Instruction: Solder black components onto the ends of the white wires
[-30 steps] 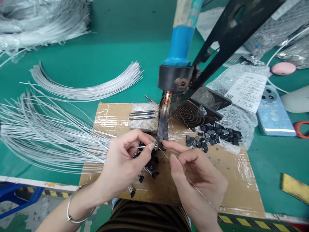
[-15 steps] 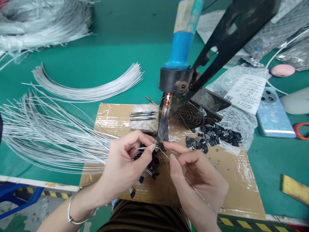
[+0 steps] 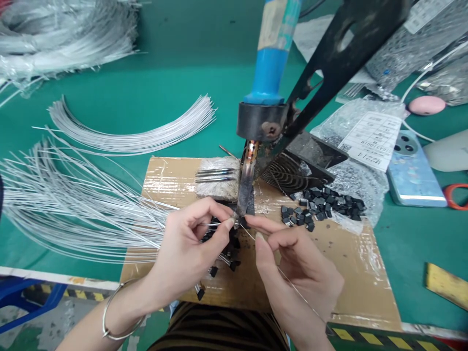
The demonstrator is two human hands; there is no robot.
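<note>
The left hand (image 3: 193, 246) is pinched on a wire (image 3: 212, 224), whose end is right by the tip of the iron (image 3: 246, 187); whether they touch, I cannot tell. The right hand (image 3: 300, 273) grips a thin strand (image 3: 298, 291) that runs toward the same spot, above the cardboard (image 3: 361, 292) on the counter (image 3: 164, 83). Black pieces (image 3: 325, 204) lie piled to the right.

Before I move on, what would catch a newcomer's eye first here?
The blue-handled soldering iron likely draws the eye first, in a black bracket at centre, pointing down between the left hand and right hand. Loose pale wires fan across the left, and small black pieces lie heaped on the right.
</note>
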